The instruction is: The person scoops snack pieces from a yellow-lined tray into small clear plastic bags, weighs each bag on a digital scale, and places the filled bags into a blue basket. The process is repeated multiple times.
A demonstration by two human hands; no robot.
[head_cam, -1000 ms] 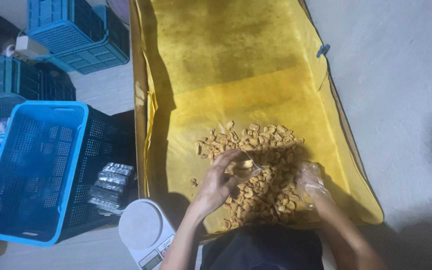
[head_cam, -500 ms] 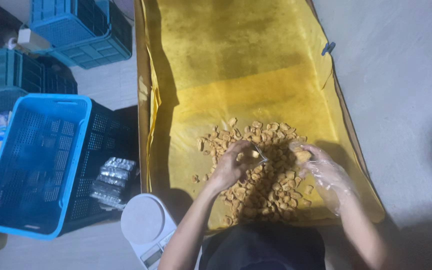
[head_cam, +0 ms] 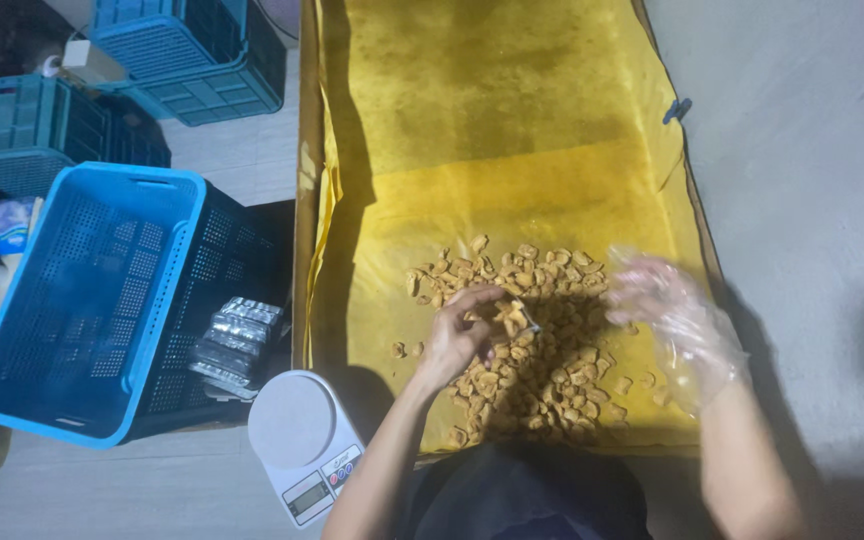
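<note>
A heap of small tan snack pieces lies on a yellow cloth that lines a long tray. My left hand rests on the heap's left side, its fingers pinched around a few pieces. My right hand wears a loose clear plastic glove. It hovers over the heap's right edge with fingers spread, blurred, and I see nothing in it.
A white kitchen scale stands at the tray's near left corner. A stack of silver packets lies beside a big blue crate. More blue crates stand farther back left. A grey surface runs along the right.
My right hand has lifted off the heap and moved up and right, its fingers spreading. My left hand stays on the heap with pieces between its fingers.
</note>
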